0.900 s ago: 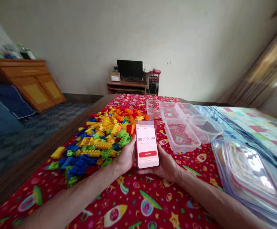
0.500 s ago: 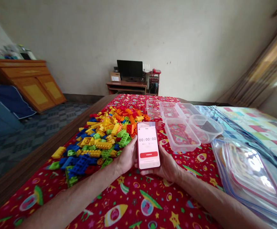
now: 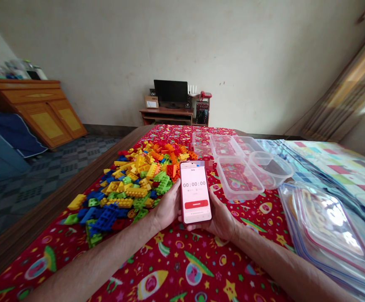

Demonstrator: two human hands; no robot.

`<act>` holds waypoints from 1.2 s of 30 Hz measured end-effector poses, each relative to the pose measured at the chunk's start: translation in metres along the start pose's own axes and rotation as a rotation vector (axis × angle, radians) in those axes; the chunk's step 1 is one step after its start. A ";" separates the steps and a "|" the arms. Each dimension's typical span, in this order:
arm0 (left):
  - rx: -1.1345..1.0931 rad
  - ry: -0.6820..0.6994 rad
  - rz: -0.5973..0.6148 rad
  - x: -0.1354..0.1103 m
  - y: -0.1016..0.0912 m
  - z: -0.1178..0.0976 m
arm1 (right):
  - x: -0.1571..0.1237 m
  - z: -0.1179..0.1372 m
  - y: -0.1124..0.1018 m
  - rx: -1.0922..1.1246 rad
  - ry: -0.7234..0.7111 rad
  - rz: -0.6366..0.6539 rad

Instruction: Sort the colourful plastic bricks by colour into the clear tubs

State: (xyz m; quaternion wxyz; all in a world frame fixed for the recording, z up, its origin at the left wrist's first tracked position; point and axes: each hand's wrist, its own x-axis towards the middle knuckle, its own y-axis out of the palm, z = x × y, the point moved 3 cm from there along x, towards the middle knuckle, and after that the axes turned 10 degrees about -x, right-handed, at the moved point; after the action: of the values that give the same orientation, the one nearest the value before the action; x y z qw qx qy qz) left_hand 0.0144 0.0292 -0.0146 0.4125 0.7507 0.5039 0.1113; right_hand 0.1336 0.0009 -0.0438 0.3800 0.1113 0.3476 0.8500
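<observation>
My left hand (image 3: 166, 207) cups the left edge of the phone (image 3: 195, 193), my right hand (image 3: 221, 218) its lower right corner; both grasp it. It stands between them, long axis pointing away from me. The bricks (image 3: 132, 184) lie just left of the phone, nearest my left hand; the tubs (image 3: 239, 178) lie to its right.

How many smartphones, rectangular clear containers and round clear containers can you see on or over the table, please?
smartphone, held in the left hand and right hand: 1
rectangular clear containers: 4
round clear container: 1
Total: 6
</observation>
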 end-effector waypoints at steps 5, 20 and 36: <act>0.012 -0.021 -0.016 -0.001 0.001 0.000 | 0.001 0.000 -0.002 -0.013 -0.017 0.003; 0.000 -0.013 -0.024 -0.002 0.004 -0.001 | 0.001 -0.001 -0.002 -0.021 0.003 -0.015; -0.006 -0.019 -0.007 -0.002 0.004 -0.001 | 0.001 -0.001 -0.002 -0.031 0.008 -0.023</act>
State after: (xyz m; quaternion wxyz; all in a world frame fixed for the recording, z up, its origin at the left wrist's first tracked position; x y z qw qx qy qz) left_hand 0.0152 0.0274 -0.0101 0.4198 0.7486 0.5024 0.1044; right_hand 0.1337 0.0018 -0.0459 0.3900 0.0983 0.3371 0.8513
